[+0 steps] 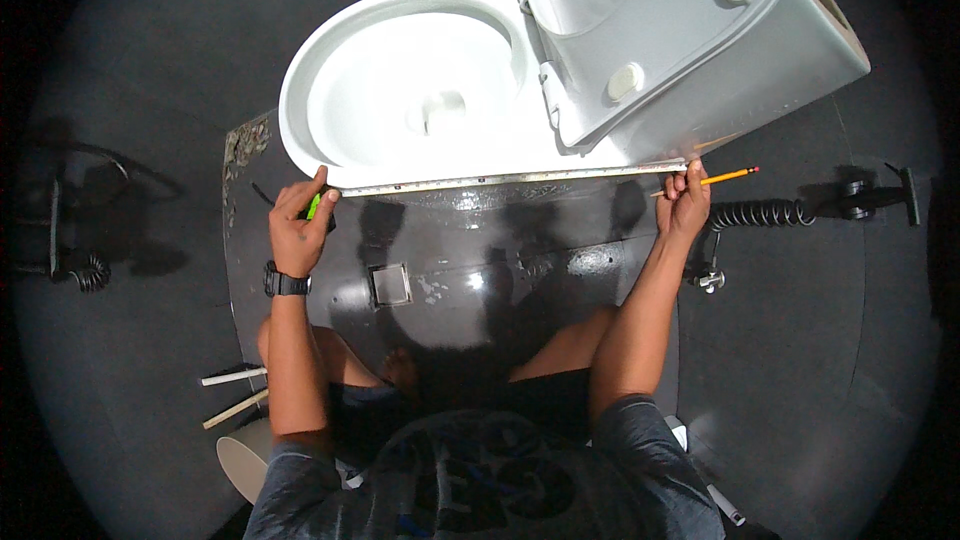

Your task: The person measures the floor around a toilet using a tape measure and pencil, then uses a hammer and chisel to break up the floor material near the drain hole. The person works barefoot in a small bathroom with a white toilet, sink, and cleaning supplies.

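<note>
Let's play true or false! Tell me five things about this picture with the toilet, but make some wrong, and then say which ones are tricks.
1. The right hand has a yellow pencil. True.
2. The tape measure is all rolled up. False: its strip is pulled out between the right hand and the left hand.
3. The toilet lid is open. True.
4. The black watch is on the right wrist. False: it is on the left wrist.
5. The floor drain is round. False: it is square.
</note>
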Demonstrator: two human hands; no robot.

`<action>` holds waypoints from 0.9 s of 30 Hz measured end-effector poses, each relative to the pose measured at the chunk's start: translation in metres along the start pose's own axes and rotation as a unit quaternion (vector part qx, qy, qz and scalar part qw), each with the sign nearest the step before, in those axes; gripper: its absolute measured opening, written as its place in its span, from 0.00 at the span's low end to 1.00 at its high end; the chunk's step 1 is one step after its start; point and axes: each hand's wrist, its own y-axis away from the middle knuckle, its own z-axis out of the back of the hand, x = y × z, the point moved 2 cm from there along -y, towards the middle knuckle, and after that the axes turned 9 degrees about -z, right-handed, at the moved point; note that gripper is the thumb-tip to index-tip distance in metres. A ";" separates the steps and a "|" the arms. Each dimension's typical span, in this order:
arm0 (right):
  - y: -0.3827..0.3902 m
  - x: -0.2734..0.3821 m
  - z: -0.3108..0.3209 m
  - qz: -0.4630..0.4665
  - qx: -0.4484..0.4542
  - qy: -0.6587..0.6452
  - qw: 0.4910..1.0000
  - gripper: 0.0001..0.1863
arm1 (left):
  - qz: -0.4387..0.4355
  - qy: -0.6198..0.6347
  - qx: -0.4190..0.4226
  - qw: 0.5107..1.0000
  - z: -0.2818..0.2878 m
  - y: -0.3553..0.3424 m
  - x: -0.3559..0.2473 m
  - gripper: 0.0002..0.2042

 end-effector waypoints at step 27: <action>0.339 0.206 0.005 0.104 -0.537 0.501 0.671 0.30 | 0.046 0.289 0.591 0.752 -0.186 0.106 -0.126 0.17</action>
